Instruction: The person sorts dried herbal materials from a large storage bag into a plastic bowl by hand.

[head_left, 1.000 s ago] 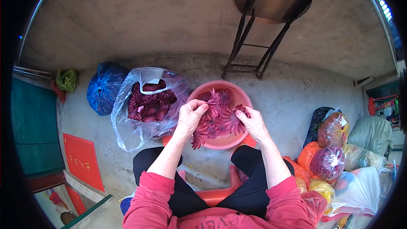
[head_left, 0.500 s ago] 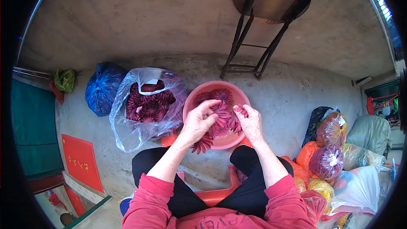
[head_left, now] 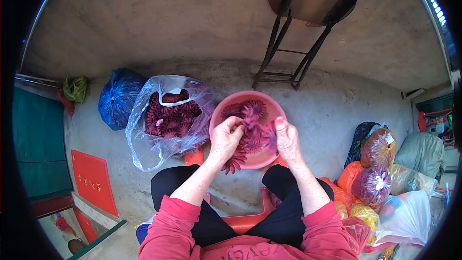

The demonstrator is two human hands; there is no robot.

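Note:
A pink basin stands between my knees, holding several dark red flowers with long finger-like petals. Above it, my left hand pinches the edge of a pinkish-red flower with thumb and forefinger. My right hand is closed round the flower's other side, thumb on top; motion blurs the petals between the hands. One more dark red flower hangs over the basin's near rim, below my left wrist.
Left of the basin, a clear plastic bag gapes round many such flowers, with a tied blue bag beside it. Filled bags are heaped at the right. A folding stool stands against the wall. A red plastic seat is under me.
My left thumb and forefinger, apart before, have come together at the flower. My right hand has turned, its thumb now pointing up. The view has shifted slightly.

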